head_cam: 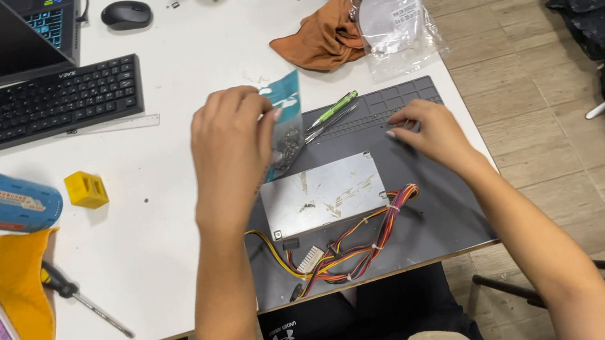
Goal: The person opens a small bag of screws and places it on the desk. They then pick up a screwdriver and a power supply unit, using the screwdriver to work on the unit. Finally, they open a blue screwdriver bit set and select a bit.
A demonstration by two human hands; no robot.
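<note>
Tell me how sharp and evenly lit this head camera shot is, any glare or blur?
Head view: even, soft light with faint shadows; the left hand, holding a small bag of screws, is slightly motion-blurred; mild glare on the clear plastic bags and the metal power supply; the right hand on the grey mat looks sharp; edges bend slightly.

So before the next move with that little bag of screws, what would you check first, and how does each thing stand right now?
1. Left hand grips the small bag of screws: ok.
2. Bag's opening faces up: cannot tell.
3. Right hand is free, its fingers resting on the grey mat: ok.
4. Metal power supply box lies flat on the mat: ok.
5. Coloured wires lie off the box's top: ok.
6. Green pen lies within reach: ok.
</note>
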